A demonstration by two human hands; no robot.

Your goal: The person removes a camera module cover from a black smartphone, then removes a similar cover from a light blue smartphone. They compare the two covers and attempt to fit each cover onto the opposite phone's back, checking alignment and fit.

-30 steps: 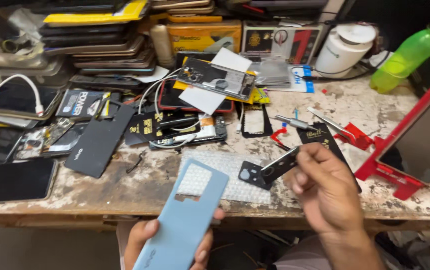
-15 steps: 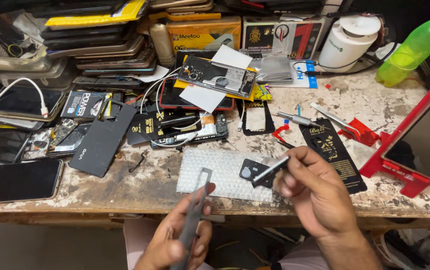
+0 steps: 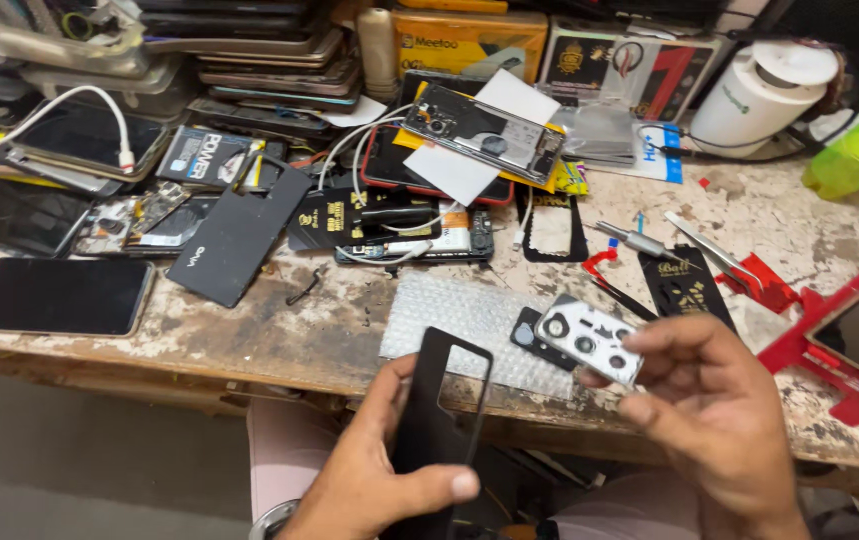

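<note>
Holding both parts out past the bench (image 3: 250,350) edge, you have nothing under them but your lap. Head view: your left hand (image 3: 380,480) is closed around a dark back cover (image 3: 440,410), thumb across its lower face, fingers behind, its camera cutout uppermost. Your right hand (image 3: 720,420) pinches a pale camera plate (image 3: 590,343) by one end between thumb and fingertips, the other fingers loosely curled; the plate hangs over the bench edge, just right of the cover and apart from it. The likely trouble, as a judgement: that end-on pinch is thin, and a slip would drop the plate off the edge or onto the bubble wrap (image 3: 470,325) and the small black part (image 3: 530,335) below it. Squeezing the cover near its open cutout could flex or crack that narrow frame. Behind, tweezers (image 3: 710,250), a red stand (image 3: 830,350), loose cables (image 3: 370,180) and a black phone (image 3: 60,296) crowd the bench, so a wide reach with your sleeve or wrist could sweep something off.
</note>
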